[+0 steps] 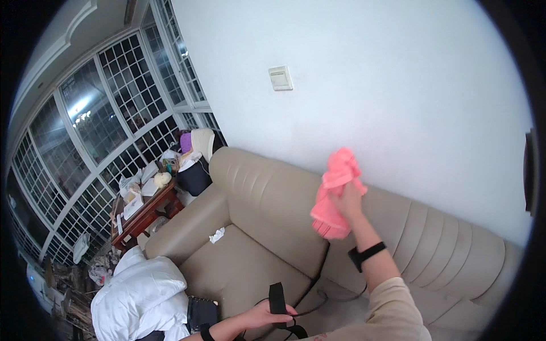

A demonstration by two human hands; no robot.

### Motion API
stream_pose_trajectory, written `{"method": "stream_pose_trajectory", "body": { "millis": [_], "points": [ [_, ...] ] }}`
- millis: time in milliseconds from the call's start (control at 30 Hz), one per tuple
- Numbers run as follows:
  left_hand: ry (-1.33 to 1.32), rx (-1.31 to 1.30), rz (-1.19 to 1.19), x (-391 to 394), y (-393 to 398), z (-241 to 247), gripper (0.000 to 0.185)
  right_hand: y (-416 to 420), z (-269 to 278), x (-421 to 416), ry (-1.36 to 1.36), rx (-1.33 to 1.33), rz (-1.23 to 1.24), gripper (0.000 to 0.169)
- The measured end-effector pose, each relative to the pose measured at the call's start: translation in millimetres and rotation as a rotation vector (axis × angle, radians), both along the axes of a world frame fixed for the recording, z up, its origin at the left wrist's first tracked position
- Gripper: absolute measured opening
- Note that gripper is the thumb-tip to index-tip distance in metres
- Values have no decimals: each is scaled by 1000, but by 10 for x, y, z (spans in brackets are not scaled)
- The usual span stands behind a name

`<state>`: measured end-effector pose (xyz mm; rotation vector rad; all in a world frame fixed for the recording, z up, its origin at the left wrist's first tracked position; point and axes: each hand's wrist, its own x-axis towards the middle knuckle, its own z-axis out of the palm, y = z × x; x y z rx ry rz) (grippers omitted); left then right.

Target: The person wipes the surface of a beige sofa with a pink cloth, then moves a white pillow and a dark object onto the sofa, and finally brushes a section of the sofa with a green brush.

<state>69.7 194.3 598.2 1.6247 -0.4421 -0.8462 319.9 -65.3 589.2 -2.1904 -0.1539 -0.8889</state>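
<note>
My right hand (pixel 350 200) grips a bunched pink cloth (pixel 330 213) in front of the sofa's backrest (pixel 273 200). The cloth's upper end overlaps the white wall in the picture; whether it touches wall or leather I cannot tell. Low in the view, my left hand (pixel 260 316) is closed around a flat black strap-like piece (pixel 277 300). A thin black cable (pixel 313 311) runs from near that hand across the seat toward my right arm. Each forearm wears a black band, the right one with a small block (pixel 355 259) on it.
A crumpled white tissue (pixel 217 235) lies on the beige sofa seat near the armrest (pixel 190 223). White bedding (pixel 136 294) and a black bag (pixel 202 314) are at lower left. Beyond stands a cluttered wooden table (pixel 145 217). A switch (pixel 280 78) is on the wall.
</note>
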Motion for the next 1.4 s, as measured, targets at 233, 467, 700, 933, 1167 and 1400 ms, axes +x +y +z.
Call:
{"method": "stream_pose_trajectory", "body": {
  "millis": [233,467,700,933,1167,1400],
  "points": [
    [-333,713,-382,640,335,-512,65,513,-250,108,173,-377,-316,60],
    [-333,502,313,2014,1152,-254,50,641,-332,294,256,-446,-397,55],
    [-586,378,790,3686,2330,-374,41,807,-288,412,270,-509,-467,51],
    [-870,249,720,4288,2137,-370,35,1104,-181,627,263,-491,-556,37],
    [-1065,-102,512,4073,1130,-391,28,2193,-258,1353,59,-542,-259,26],
    [-1049,-85,638,3934,1050,-347,25,2510,-283,1791,19,-653,-338,34]
  ]
}}
